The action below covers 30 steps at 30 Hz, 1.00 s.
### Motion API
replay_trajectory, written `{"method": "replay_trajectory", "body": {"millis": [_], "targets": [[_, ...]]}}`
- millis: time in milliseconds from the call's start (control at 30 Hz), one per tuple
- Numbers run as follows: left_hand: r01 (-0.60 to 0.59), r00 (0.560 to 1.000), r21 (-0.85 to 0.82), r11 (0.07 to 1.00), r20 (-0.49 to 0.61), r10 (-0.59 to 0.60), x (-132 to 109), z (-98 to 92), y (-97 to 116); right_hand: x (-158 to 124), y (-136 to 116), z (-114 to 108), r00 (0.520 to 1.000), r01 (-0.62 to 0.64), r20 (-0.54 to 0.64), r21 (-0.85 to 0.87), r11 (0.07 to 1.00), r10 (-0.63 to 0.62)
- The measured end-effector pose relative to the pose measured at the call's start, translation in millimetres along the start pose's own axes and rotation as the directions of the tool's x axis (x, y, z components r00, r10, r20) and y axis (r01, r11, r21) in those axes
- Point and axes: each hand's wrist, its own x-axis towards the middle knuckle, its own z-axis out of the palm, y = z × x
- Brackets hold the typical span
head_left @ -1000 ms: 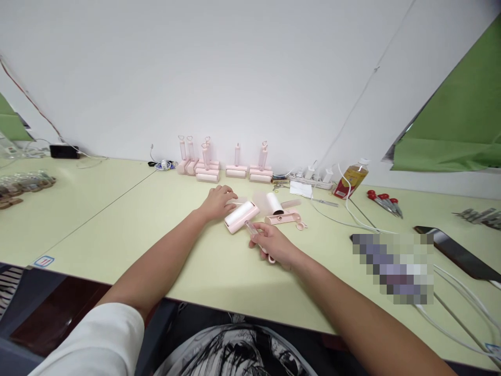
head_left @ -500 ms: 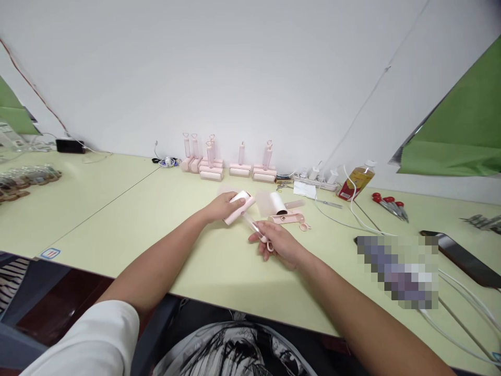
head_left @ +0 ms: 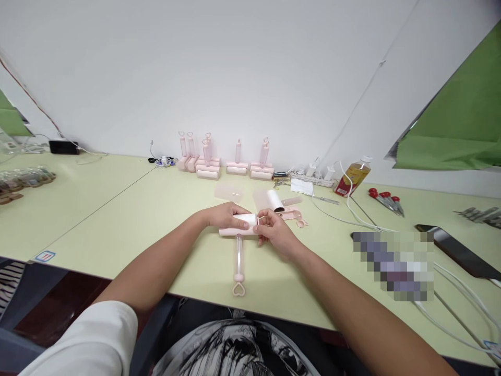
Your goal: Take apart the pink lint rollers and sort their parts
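Both hands are on a pink lint roller (head_left: 239, 256), whose clear handle points toward me and ends in a heart-shaped loop. My left hand (head_left: 227, 215) wraps around the left and middle of its head, thumb across the white roll (head_left: 246, 218). At the right end of the head, my right hand (head_left: 272, 230) pinches with thumb and fingers. Beyond them lies a translucent pink cover (head_left: 228, 193). To the right are a loose white roll (head_left: 275, 200), a clear handle tube (head_left: 292, 201) and a pink holder piece (head_left: 288, 214) with a heart loop (head_left: 301, 223).
Several upright lint rollers (head_left: 237, 167) stand along the wall. Right of them are a power strip (head_left: 319, 179), a drink bottle (head_left: 353, 176), red-handled tools (head_left: 385, 201) and a black phone (head_left: 456, 248). White cables (head_left: 352, 209) cross the right side; wrapped items (head_left: 27, 180) lie far left.
My right hand has moved from the handle up to the head's right end. The roller has turned so its handle points at me, and the translucent cover is now in plain view.
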Motion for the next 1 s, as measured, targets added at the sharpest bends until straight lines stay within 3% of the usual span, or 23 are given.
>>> {"method": "replay_trajectory", "body": {"millis": [133,300,467,633,1000], "targets": [[-0.002,1.000,0.001,1.000,0.028,0.002,2.3,-2.0,-4.4,1.7,0.7,1.6,1.000,0.011,0.010,0.041,0.999,-0.011],[-0.008,1.000,-0.025,1.000,0.000,0.008,8.1,-4.7,-12.7,6.9,-2.5,4.8,0.997,-0.074,0.045,0.135,0.988,0.069],[-0.032,0.997,-0.087,0.996,-0.066,0.027,11.0,-2.2,-14.8,12.5,-6.4,11.2,0.992,-0.118,-0.022,0.225,0.967,0.126],[-0.063,0.984,-0.078,0.995,-0.169,0.049,13.1,7.9,-17.8,17.3,-3.2,13.1,0.990,-0.089,-0.081,0.255,0.963,0.112],[-0.103,0.957,-0.172,0.980,-0.287,0.050,16.9,17.3,-26.6,18.3,6.2,18.8,0.987,-0.031,-0.147,0.257,0.966,0.070]]}}
